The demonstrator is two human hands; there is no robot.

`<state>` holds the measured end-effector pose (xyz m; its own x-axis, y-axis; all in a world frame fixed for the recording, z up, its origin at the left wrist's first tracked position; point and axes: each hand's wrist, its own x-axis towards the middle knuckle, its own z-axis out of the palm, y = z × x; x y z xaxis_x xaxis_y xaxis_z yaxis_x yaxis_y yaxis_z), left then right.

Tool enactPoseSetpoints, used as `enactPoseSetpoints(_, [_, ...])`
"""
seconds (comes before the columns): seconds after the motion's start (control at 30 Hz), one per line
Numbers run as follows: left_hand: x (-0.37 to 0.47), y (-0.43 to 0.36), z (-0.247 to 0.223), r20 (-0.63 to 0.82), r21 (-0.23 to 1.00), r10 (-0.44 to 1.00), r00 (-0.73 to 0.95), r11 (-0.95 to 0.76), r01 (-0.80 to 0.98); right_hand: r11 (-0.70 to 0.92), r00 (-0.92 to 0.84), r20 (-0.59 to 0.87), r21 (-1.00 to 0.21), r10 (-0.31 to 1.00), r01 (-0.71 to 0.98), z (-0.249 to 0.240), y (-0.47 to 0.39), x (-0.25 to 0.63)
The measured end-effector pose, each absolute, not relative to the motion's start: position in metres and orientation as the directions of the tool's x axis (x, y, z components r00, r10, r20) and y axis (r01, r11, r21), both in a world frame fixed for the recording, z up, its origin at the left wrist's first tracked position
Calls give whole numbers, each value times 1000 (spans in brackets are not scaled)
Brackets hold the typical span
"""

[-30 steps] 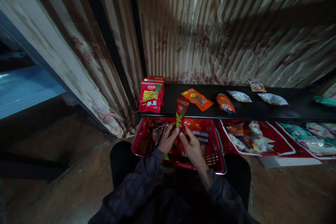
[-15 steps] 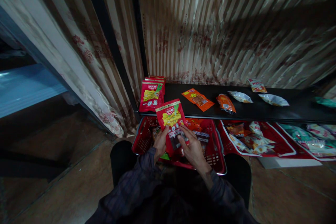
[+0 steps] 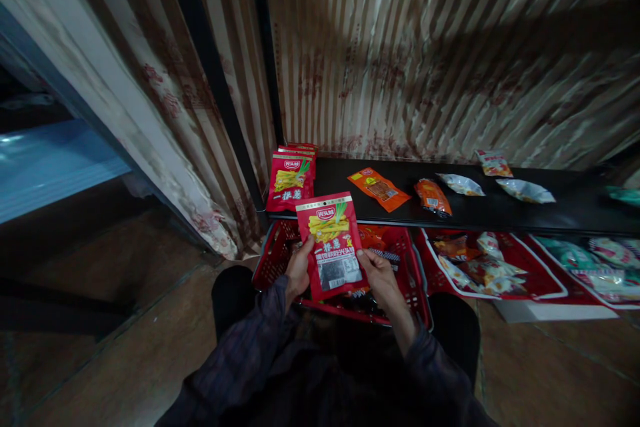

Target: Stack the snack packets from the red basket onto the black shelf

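This looks like a small shop or stockroom corner. A red plastic shopping basket (image 3: 273, 260) sits on the brown floor, filled with snack packets. A low black shelf (image 3: 500, 210) carries sorted packets in a row, including a stack of red pouches (image 3: 291, 180). Striped curtains (image 3: 425, 47) hang behind.

You hold a flat red snack packet (image 3: 331, 245) upright at frame centre, its printed face toward you.

Single head view: looks forward-down, close over red basket (image 3: 273, 265), black shelf (image 3: 500, 210) just beyond; dim, probably wide-angle.
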<state>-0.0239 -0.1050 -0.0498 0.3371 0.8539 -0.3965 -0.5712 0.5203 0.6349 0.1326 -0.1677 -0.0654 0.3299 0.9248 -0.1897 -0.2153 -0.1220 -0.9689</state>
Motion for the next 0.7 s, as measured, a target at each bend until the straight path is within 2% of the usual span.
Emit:
enactPoseSetpoints(0.2, [-23, -102, -51, -405, 658, 868, 286, 494, -568, -83, 376, -135, -985, 917, -151, -79, -166, 140])
enactPoseSetpoints(0.4, [-26, -107, -56, -360, 721, 839, 407, 527, -450, -44, 435, -92, -992, 896, -119, -85, -160, 144])
enactPoseSetpoints(0.57, [-26, -104, -55, -388, 717, 857, 340, 512, -473, -60, 351, -120, -982, 929, -178, -74, -165, 140])
enactPoseSetpoints(0.7, [-28, -98, -51, -408, 722, 866, 288, 499, -479, -97, 340, -144, -984, 929, -153, -73, -171, 142])
